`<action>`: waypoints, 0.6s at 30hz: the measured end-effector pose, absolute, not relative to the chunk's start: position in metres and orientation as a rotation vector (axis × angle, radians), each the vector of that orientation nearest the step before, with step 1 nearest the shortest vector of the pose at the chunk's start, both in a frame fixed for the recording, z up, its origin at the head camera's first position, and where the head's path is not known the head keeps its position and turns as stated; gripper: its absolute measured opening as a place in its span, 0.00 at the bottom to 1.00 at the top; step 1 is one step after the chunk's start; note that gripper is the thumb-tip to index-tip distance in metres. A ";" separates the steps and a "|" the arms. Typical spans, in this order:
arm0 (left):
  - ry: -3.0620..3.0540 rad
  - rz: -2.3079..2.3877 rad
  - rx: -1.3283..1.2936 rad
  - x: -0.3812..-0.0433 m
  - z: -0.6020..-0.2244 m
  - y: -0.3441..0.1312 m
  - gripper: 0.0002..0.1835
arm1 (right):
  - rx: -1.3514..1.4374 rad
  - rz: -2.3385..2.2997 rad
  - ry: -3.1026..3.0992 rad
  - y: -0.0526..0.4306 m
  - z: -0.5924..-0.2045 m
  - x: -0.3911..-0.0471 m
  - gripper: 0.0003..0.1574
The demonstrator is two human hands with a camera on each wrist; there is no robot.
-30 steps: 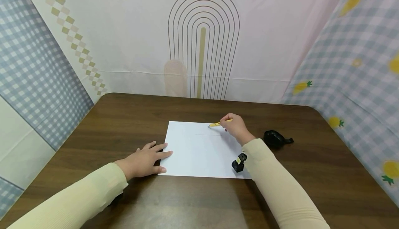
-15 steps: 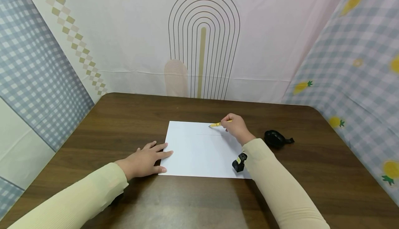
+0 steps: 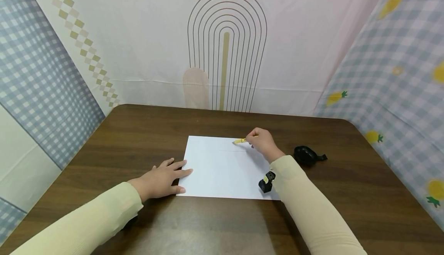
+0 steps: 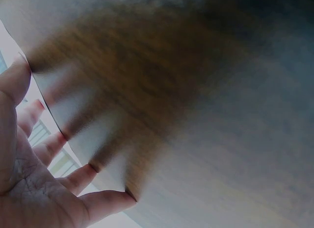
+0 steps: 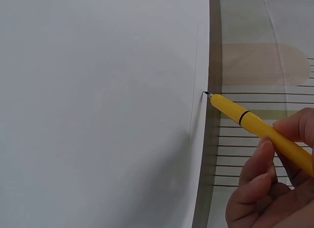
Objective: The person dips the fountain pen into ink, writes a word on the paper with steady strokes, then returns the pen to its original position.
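Note:
A white sheet of paper (image 3: 222, 174) lies on the brown table, with one thin straight line (image 5: 194, 90) drawn near its far edge. My left hand (image 3: 159, 179) rests at the sheet's left edge, fingers spread and fingertips on the paper; the left wrist view shows this hand (image 4: 44, 189) from the palm side. My right hand (image 3: 263, 143) pinches a yellow fountain pen (image 3: 240, 141) between thumb and fingers. In the right wrist view the pen (image 5: 255, 127) has a black ring, and its nib is right at the paper between the drawn line and the far edge.
A black rounded object with a short tail (image 3: 306, 155) sits on the table (image 3: 145, 131) to the right of my right hand. A small black camera (image 3: 266, 181) is at my right wrist. Patterned cloths hang behind the table (image 3: 149, 35) and at both sides.

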State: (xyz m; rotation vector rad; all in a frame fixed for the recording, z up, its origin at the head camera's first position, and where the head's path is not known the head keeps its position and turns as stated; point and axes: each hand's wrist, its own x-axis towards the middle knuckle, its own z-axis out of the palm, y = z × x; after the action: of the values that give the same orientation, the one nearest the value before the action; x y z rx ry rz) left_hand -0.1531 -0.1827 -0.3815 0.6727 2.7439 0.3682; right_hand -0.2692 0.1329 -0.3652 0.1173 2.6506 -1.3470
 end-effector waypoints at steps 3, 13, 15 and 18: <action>2.742 0.369 0.668 -0.153 -0.382 -0.182 0.33 | 0.123 -1.346 2.648 0.134 -0.365 -0.269 0.06; 2.738 0.374 0.652 -0.151 -0.382 -0.182 0.33 | 0.127 -1.346 2.626 0.136 -0.365 -0.267 0.06; 2.738 0.376 0.650 -0.151 -0.382 -0.182 0.33 | 0.129 -1.341 2.625 0.136 -0.365 -0.267 0.06; 2.740 0.378 0.650 -0.151 -0.383 -0.182 0.33 | 0.133 -1.336 2.629 0.136 -0.365 -0.265 0.06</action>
State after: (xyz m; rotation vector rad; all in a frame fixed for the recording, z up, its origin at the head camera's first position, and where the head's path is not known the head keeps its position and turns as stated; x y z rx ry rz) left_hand -0.1509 -0.1818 -0.3833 0.6496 2.7396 0.3778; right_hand -0.2651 0.1362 -0.3653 0.1328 2.6292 -1.3362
